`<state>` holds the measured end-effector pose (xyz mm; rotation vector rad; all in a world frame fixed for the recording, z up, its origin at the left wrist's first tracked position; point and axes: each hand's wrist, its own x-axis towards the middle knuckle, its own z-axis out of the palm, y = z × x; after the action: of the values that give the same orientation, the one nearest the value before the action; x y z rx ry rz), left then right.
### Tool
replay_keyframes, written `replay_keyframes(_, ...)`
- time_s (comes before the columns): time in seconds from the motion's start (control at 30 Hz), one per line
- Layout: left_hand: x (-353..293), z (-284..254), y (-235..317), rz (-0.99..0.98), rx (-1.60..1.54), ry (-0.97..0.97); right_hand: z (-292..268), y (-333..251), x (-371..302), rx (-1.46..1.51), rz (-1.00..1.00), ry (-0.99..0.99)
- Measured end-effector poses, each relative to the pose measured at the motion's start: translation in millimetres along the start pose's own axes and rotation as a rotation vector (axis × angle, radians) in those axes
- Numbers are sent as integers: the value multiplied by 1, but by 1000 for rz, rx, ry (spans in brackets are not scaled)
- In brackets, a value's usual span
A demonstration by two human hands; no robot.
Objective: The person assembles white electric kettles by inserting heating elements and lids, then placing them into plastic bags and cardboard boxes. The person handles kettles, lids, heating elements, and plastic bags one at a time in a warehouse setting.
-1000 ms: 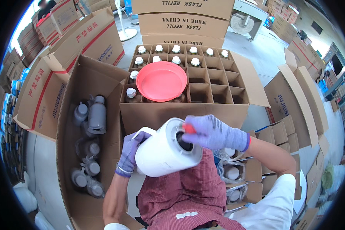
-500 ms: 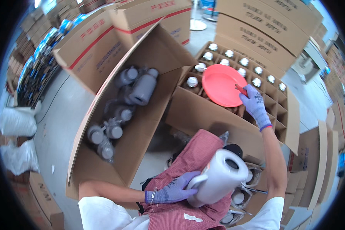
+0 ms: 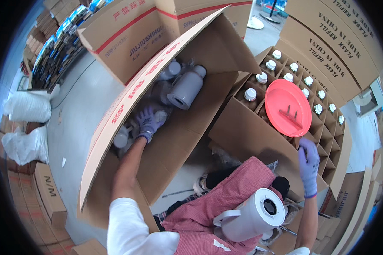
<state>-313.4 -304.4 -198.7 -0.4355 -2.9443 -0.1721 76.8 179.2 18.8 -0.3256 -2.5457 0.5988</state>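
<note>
A pale grey vacuum jug [image 3: 247, 223] with a side handle rests tilted across my lap, its dark round opening facing up; neither hand touches it. My left hand [image 3: 148, 122], in a purple glove, is down inside a long cardboard carton [image 3: 181, 144], fingers spread over plastic-bagged jugs; its contact with them is partly hidden. Another pale jug [image 3: 186, 90] lies there beside it. My right hand [image 3: 308, 159], gloved alike, hovers with loosely bent fingers, apparently empty, by a divided carton. On that carton sits a red plastic dish [image 3: 281, 97] holding a red-handled tool [image 3: 291, 118], probably pliers.
Silver-capped flask refills [image 3: 250, 94] stand in the divided carton's cells [image 3: 323, 146]. Tall cartons [image 3: 327, 46] rise behind it, and another printed carton [image 3: 127, 42] stands at the far left. White sacks [image 3: 27, 144] lie on the left floor.
My left hand has left the lap jug and reached into the long carton. My right hand has let go of the red-handled tool, leaving it in the dish, and drawn back nearer.
</note>
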Motion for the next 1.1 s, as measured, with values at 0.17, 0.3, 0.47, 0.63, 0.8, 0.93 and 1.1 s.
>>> replay_keyframes(0.17,20,18,6,-32,246,-514,-13,-11,-46,-98,110,-69)
replay_keyframes(0.3,31,-61,67,134,-577,-793,-18,-25,-45,-52,115,-124)
replay_keyframes(0.47,12,-174,216,320,-1961,-1137,21,-103,22,506,220,-367)
replay_keyframes(0.63,2,-215,332,796,-2179,-802,49,-112,67,1170,568,-195)
replay_keyframes(0.8,-24,-213,324,1074,-1445,-729,-41,-13,71,1682,560,18)
replay_keyframes(0.93,-89,-213,364,1262,-919,-238,-59,25,71,1821,483,85)
replay_keyframes(1.1,-128,-180,457,1041,-1137,-357,-62,3,50,1736,695,181)
